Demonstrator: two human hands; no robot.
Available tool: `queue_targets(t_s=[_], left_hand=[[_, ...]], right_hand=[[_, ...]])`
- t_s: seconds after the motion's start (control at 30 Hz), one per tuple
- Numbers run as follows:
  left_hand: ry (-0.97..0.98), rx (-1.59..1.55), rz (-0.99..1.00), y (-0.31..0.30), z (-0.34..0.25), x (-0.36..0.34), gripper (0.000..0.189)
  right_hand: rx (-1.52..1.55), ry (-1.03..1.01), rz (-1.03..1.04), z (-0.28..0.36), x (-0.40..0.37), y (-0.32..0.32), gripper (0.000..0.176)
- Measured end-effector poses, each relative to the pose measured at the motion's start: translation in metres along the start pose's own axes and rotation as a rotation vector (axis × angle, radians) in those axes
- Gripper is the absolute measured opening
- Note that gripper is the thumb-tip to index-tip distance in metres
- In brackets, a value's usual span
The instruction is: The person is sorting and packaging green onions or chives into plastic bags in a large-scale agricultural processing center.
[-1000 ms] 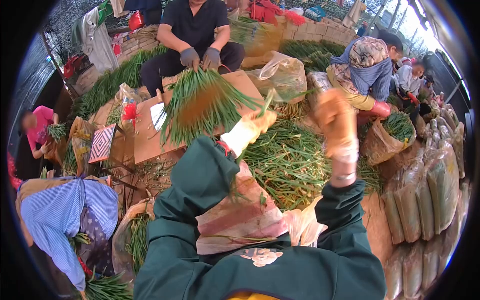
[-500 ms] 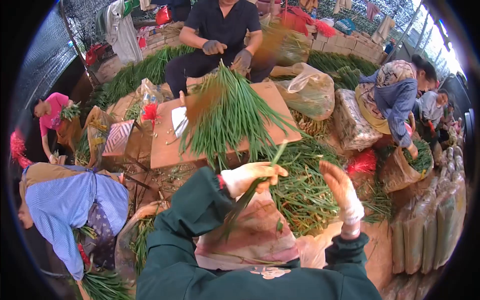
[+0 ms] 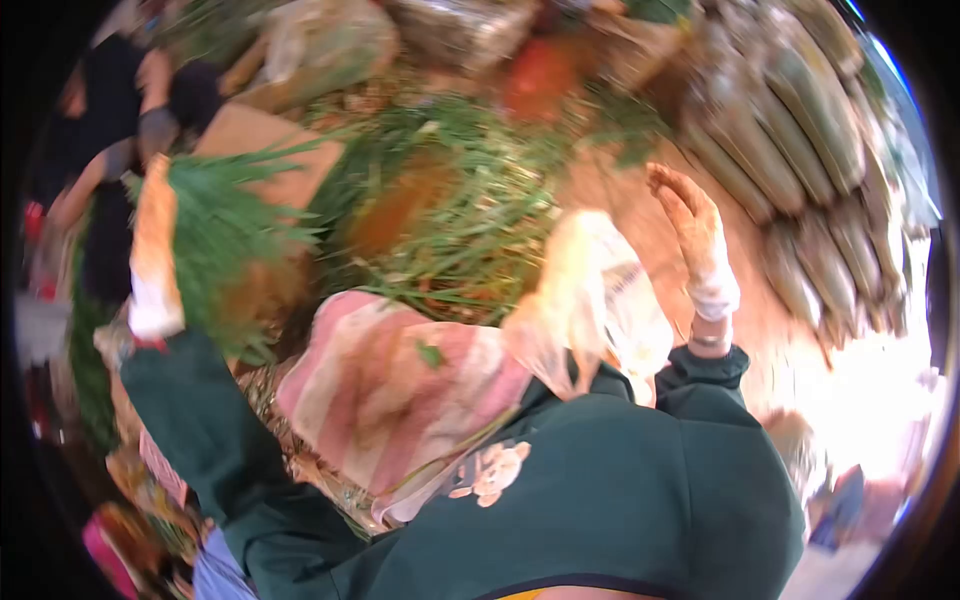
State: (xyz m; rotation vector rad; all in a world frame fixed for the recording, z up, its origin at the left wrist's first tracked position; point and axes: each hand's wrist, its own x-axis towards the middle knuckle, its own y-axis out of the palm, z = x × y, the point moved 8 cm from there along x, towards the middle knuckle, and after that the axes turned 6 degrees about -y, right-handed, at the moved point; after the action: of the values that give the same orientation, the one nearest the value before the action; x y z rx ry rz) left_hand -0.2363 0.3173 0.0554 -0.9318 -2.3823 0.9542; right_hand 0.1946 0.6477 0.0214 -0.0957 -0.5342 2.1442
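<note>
Clearly the view is tilted and smeared, so only the larger shapes read. The person's left hand (image 3: 155,250), in a pale glove, reaches far out to the side and lies against a fan of green stalks (image 3: 225,225) on a brown board (image 3: 265,150). Whether the fingers close on any of them I cannot tell, as the blur swallows that. The right hand (image 3: 697,232), gloved too, stands raised and apart from everything, fingers loosely straight and holding nothing. Between the two hands, on the ground ahead of the knees, sits a big heap (image 3: 470,215) of the same greens.

These stalks look light, thin and limp — a few would flop over a finger, and a squeeze would likely bruise them. I judge they handle best gathered as a bunch and gripped low, near the pale cut ends, where they seem firmest; the leafy tips would bend and slip.

A striped cloth (image 3: 400,385) covers the lap, with a crumpled plastic bag (image 3: 600,290) just beside the right sleeve. Filled sacks (image 3: 800,150) lie in a row further right, and another person in black (image 3: 110,150) sits beyond the board.
</note>
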Motion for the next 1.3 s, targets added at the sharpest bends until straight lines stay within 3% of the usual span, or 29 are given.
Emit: queue_targets(t_s=[0.07, 0.17, 0.2, 0.23, 0.3, 0.33, 0.37, 0.4, 0.43, 0.5, 0.57, 0.63, 0.67, 0.7, 0.73, 0.77, 0.8, 0.93, 1.03, 1.1, 1.17, 1.2, 1.27, 1.3], left_hand=[[0.155, 0.005, 0.234, 0.102, -0.073, -0.049, 0.077], [0.422, -0.131, 0.611, 0.219, -0.155, -0.130, 0.102], [0.486, 0.080, 0.702, 0.251, -0.173, -0.155, 0.108], [0.519, 0.224, 0.770, 0.277, -0.185, -0.176, 0.099], [0.736, 0.364, 0.699, 0.311, -0.193, -0.197, 0.078], [0.742, 0.381, 0.704, 0.324, -0.189, -0.196, 0.078], [0.727, 0.281, 0.622, 0.326, -0.186, -0.183, 0.046], [0.709, 0.177, 0.544, 0.324, -0.184, -0.175, 0.016], [0.314, -0.230, 0.681, 0.328, -0.165, -0.160, 0.010], [-0.439, -1.059, 0.698, 0.310, -0.161, -0.135, 0.019], [-0.277, -1.263, 0.819, 0.268, -0.205, -0.108, 0.031], [-0.214, -1.186, 0.744, 0.253, -0.223, -0.093, 0.043], [-0.227, -1.204, 0.762, 0.254, -0.230, -0.092, 0.048], [-0.228, -1.196, 0.761, 0.251, -0.235, -0.091, 0.048], [-0.228, -1.214, 0.755, 0.245, -0.240, -0.089, 0.052], [-0.231, -1.234, 0.751, 0.240, -0.245, -0.087, 0.058], [-0.237, -1.258, 0.747, 0.236, -0.249, -0.088, 0.064], [-0.201, -1.222, 0.663, 0.226, -0.258, -0.099, 0.077], [-0.131, -1.259, 0.625, 0.209, -0.256, -0.112, 0.083], [-0.044, -1.271, 0.704, 0.202, -0.262, -0.123, 0.082], [0.040, -1.274, 0.773, 0.202, -0.271, -0.134, 0.081], [-0.053, -1.208, 0.518, 0.204, -0.262, -0.124, 0.073], [-0.242, -1.322, 0.299, 0.210, -0.242, -0.111, 0.061], [-0.363, -1.482, 0.338, 0.213, -0.220, -0.104, 0.056]], right_hand=[[-0.051, 0.071, -0.059, -0.024, -0.026, -0.030, 0.028], [-0.156, 0.291, 0.015, -0.078, -0.063, -0.061, 0.027], [-0.245, 0.305, 0.126, -0.112, -0.079, -0.064, 0.029], [-0.323, 0.310, 0.243, -0.142, -0.092, -0.063, 0.031], [-0.421, 0.349, 0.374, -0.172, -0.118, -0.049, 0.032], [-0.409, 0.390, 0.418, -0.191, -0.128, -0.041, 0.033], [-0.392, 0.389, 0.413, -0.201, -0.133, -0.034, 0.033], [-0.386, 0.388, 0.442, -0.207, -0.140, -0.024, 0.033], [-0.378, 0.381, 0.469, -0.214, -0.144, -0.011, 0.033], [-0.384, -0.026, 0.559, -0.209, -0.140, 0.030, 0.029], [0.115, 0.056, 0.380, -0.219, -0.136, 0.071, 0.028], [-0.172, 0.276, 0.458, -0.201, -0.127, 0.090, 0.027], [-0.138, 0.069, 0.204, -0.245, -0.126, 0.099, 0.021], [-0.871, -0.188, 0.533, -0.270, -0.127, 0.108, 0.011], [-1.540, -0.641, 0.688, -0.293, -0.135, 0.114, 0.006], [-1.466, -0.445, 0.747, -0.296, -0.134, 0.075, 0.009], [-1.840, -0.584, 0.554, -0.366, -0.147, 0.040, 0.020], [-1.367, 0.085, 0.275, -0.385, -0.135, -0.138, 0.029], [-1.171, 0.393, 0.212, -0.404, -0.159, -0.176, 0.038], [-0.978, 0.472, 0.341, -0.416, -0.182, -0.137, 0.045], [-0.603, 0.437, 0.535, -0.398, -0.200, -0.052, 0.052], [-0.406, 0.380, 0.643, -0.374, -0.206, -0.008, 0.056], [-0.076, 0.300, 0.766, -0.311, -0.220, 0.037, 0.063], [0.021, 0.300, 0.809, -0.284, -0.226, 0.041, 0.067]])
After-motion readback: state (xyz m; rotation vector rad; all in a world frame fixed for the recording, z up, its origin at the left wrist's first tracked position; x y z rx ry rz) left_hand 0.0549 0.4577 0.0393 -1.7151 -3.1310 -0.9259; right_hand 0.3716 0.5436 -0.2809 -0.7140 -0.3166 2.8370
